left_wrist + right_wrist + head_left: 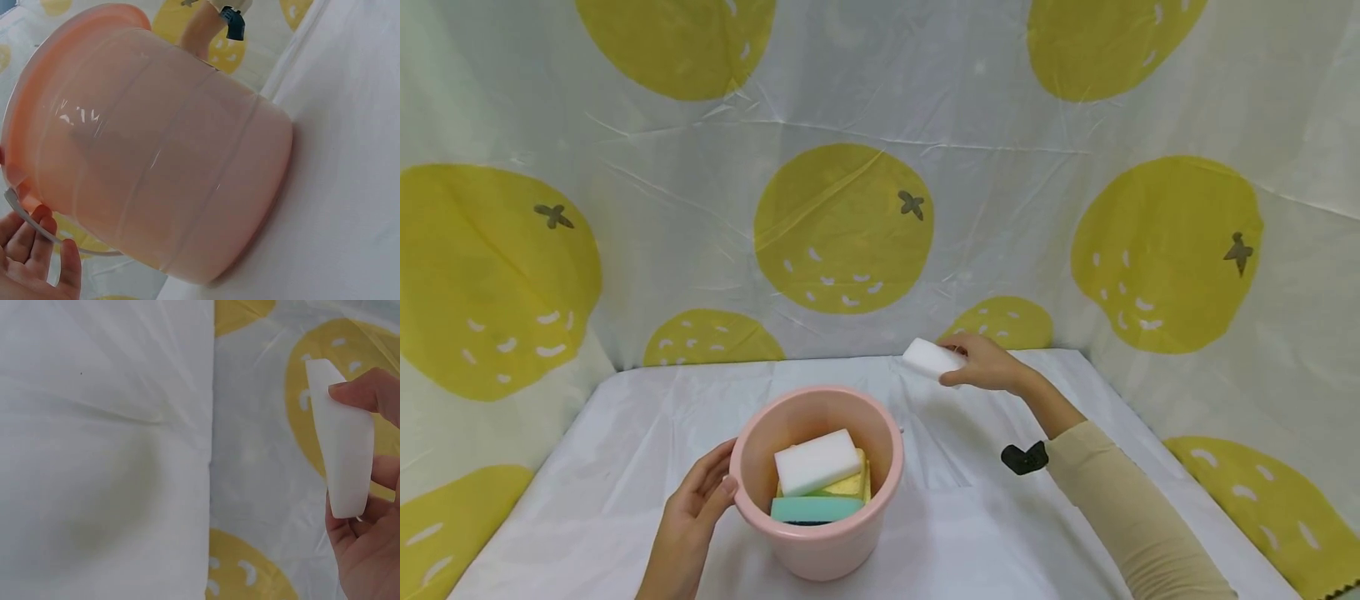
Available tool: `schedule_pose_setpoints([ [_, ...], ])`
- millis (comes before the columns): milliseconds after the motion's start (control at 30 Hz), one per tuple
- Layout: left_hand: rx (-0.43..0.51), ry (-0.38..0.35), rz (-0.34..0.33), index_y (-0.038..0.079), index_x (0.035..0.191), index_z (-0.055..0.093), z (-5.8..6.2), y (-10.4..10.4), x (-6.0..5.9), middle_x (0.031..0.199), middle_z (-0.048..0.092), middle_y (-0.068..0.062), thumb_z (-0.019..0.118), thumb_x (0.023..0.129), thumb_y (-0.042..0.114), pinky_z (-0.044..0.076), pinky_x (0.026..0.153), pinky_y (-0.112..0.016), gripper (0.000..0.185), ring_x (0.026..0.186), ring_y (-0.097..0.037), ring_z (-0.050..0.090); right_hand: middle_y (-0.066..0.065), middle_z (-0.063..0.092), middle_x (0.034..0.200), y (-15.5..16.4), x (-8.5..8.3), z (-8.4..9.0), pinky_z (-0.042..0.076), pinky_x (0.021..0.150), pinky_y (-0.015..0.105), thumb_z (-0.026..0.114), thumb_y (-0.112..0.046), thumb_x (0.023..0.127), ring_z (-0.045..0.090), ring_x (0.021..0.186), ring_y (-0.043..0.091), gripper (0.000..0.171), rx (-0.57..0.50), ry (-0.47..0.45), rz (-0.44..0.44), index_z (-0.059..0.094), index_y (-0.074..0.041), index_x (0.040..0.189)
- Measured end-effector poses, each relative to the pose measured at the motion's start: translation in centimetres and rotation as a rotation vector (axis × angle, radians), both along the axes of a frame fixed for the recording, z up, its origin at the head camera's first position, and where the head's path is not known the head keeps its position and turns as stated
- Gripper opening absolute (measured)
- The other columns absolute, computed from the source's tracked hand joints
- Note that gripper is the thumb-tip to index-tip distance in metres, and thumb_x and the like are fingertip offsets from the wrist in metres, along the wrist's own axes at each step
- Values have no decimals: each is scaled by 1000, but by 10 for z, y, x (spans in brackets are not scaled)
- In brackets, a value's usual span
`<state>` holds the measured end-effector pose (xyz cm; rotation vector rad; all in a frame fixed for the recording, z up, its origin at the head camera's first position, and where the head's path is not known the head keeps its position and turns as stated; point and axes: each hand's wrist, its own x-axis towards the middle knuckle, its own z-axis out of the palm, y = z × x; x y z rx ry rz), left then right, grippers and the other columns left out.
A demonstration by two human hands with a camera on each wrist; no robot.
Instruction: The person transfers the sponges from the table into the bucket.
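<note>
No readable text anywhere — no labels, brands, numbers or signs.

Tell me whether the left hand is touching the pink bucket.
Touching. The head view shows the left hand with its thumb and fingers laid against the rim of the pink bucket; no gap shows between them.

A pink bucket (156, 156) fills most of the frame, tilted in view, its base on the white table (350, 187). The left hand (31, 262) sits at lower left, fingers against the bucket's pale handle (28, 222).
</note>
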<state>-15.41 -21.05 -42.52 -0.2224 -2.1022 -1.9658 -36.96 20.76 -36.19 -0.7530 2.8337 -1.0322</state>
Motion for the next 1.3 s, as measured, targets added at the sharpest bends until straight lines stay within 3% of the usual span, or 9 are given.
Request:
schedule_pose_setpoints([
  [400,-8,-38,21,8,151,49,1,-1,-2,141,59,-3,55,109,15,52,90,-22,43,124,-5,57,9,63,125,-20,11,17,52,80,40,83,-25,84,58,100,24,64,29,56,69,62,-4,141],
  [700,9,-10,-4,6,151,49,-2,0,-3,140,60,-2,54,109,11,52,90,-22,42,124,-7,57,8,63,125,-31,14,22,52,80,40,83,-27,82,58,101,24,64,37,108,105,63,-5,139],
  [1300,-10,-57,11,6,152,48,2,1,-1,143,58,-7,55,109,17,51,92,-22,44,127,-7,56,-2,60,124,-74,44,45,53,84,37,80,-31,85,56,104,16,61,47,173,310,63,-11,140],
])
